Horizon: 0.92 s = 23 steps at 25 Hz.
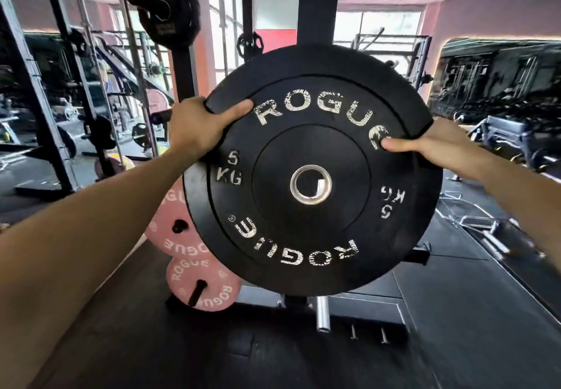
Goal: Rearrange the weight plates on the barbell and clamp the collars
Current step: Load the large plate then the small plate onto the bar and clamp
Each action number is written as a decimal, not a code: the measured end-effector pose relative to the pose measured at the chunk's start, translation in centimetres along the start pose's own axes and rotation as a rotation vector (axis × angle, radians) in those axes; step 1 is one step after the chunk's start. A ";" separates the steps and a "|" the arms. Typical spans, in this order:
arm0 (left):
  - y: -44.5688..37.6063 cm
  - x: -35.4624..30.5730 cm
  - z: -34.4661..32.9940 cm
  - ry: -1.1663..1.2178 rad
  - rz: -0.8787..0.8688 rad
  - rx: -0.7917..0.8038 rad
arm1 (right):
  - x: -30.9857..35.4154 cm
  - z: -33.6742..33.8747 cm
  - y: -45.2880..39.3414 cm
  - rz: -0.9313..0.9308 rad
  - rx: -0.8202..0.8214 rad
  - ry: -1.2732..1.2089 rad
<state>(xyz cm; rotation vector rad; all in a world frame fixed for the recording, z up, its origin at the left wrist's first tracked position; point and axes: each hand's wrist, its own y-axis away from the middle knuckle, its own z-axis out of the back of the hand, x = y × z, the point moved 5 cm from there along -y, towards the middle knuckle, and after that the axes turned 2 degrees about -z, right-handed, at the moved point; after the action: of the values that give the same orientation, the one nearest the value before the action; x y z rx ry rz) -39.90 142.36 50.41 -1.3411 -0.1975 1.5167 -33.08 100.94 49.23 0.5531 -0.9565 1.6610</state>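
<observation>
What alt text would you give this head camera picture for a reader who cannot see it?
Two bare hands hold up a round black rubber 5 kg weight plate marked ROGUE, the left hand and right hand gripping its upper rim, thumbs on its face. Behind it stand a black steel gym rack and two pink round weight plates stored low on pegs.
</observation>
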 end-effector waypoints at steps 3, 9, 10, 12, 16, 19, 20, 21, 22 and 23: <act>2.0 -2.7 -1.4 -0.035 -0.014 0.006 | -2.5 2.5 1.3 0.007 0.020 -0.019; 7.2 -3.5 -3.3 -0.049 -0.005 -0.027 | -6.4 4.2 4.0 0.011 0.044 -0.008; 8.0 -3.3 -4.1 -0.053 0.003 -0.025 | -7.4 4.0 3.9 0.007 0.051 0.004; 9.4 -2.8 -6.4 -0.068 0.023 0.008 | -9.9 3.8 3.7 -0.005 0.049 0.038; 11.2 -0.6 -11.5 -0.095 0.042 0.045 | -15.2 2.4 2.5 -0.057 0.050 0.019; 13.8 2.5 -15.7 -0.115 0.063 0.046 | -20.2 0.2 2.0 -0.061 0.043 0.019; 15.2 3.7 -17.0 -0.126 0.072 0.054 | -22.1 -0.6 2.2 -0.063 0.038 0.020; 16.5 4.9 -18.1 -0.132 0.075 0.054 | -23.8 -1.6 2.6 -0.065 0.042 0.016; 18.0 6.2 -19.0 -0.136 0.078 0.051 | -25.6 -2.8 3.2 -0.069 0.046 0.013; 19.4 7.4 -19.8 -0.141 0.076 0.042 | -27.2 -3.9 3.7 -0.069 0.046 0.014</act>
<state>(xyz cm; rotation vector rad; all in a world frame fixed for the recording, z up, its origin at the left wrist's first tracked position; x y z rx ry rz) -33.84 129.95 25.27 -1.2218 -0.2040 1.6723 -27.92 88.23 25.11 0.5986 -0.8811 1.6262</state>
